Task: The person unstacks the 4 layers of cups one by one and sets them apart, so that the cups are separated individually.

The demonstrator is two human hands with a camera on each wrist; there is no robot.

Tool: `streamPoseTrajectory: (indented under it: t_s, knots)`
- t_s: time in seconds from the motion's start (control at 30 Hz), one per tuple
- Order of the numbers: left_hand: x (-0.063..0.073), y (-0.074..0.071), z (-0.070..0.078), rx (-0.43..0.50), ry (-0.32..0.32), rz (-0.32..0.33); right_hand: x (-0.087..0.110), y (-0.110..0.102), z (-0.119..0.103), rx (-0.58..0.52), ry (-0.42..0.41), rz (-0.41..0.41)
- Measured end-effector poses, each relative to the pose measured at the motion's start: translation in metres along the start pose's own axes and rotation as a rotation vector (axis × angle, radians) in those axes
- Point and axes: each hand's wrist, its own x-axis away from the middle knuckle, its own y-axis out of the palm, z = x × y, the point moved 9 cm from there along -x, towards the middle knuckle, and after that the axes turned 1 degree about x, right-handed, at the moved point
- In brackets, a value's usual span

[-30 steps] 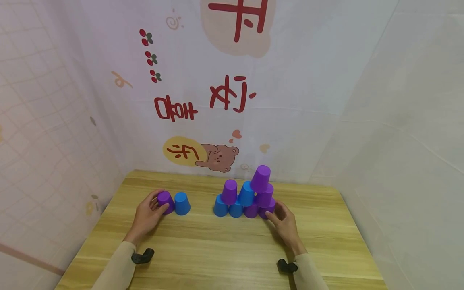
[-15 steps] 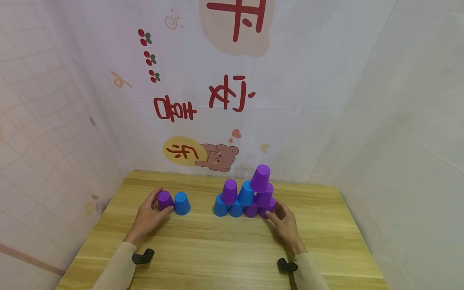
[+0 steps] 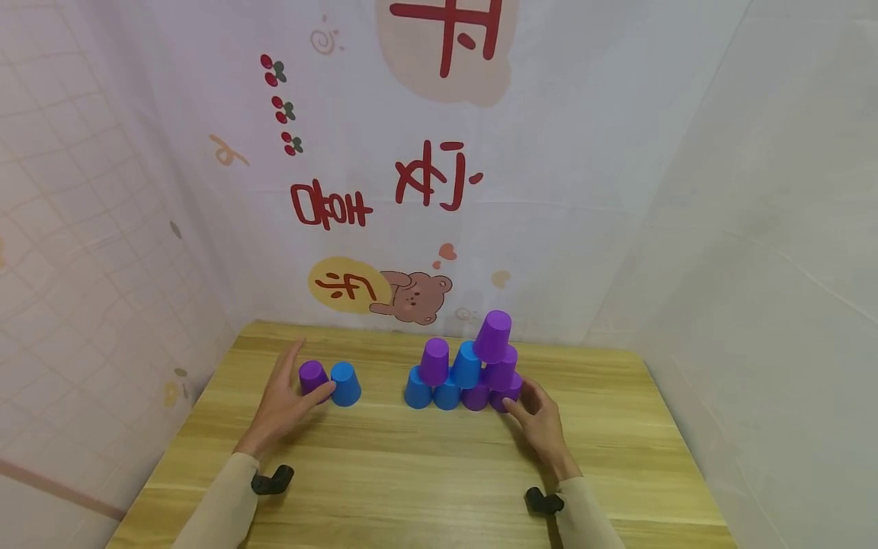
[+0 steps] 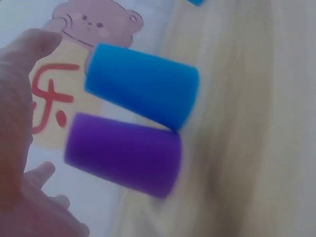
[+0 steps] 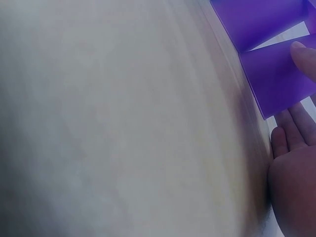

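Observation:
My left hand (image 3: 277, 404) is spread with straight fingers beside two upside-down cups, a purple cup (image 3: 312, 379) and a blue cup (image 3: 346, 386). In the left wrist view both cups stand side by side with the hand apart from them. On the right, my right hand (image 3: 542, 428) holds the bottom right purple cup (image 5: 276, 79) of a stack, thumb on its front and fingers round its far side. Above a bottom row of several cups stand a purple cup (image 3: 434, 363), a blue cup (image 3: 466, 366) and another purple cup (image 3: 501, 371). One purple cup (image 3: 493, 337) tops the right end.
The cups stand on a wood-grain table (image 3: 411, 473) near its back edge. Behind it hangs a white printed cloth (image 3: 549, 191) with red characters and a bear. More pale cloth walls enclose both sides. Black wrist mounts (image 3: 273, 480) sit at the sleeves.
My left hand has let go of the left purple cup: its fingers have spread and lifted, with the thumb shifting right toward the blue cup. The right hand and stack look the same.

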Motion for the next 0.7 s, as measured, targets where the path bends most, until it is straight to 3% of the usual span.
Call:
streamPoseTrajectory:
  t_s: [0.23,0.43,0.7]
  knots:
    - [-0.010,-0.003,0.033,0.011,0.097,0.046,0.000,0.000,-0.001,-0.005,-0.002,0.004]
    - [-0.017,0.003,0.073,0.060,0.211,0.051,-0.001,0.000,-0.002,0.002,-0.004,0.006]
    - [-0.029,0.024,0.118,0.116,0.234,-0.007,0.000,-0.001,0.000,-0.007,0.005,0.006]
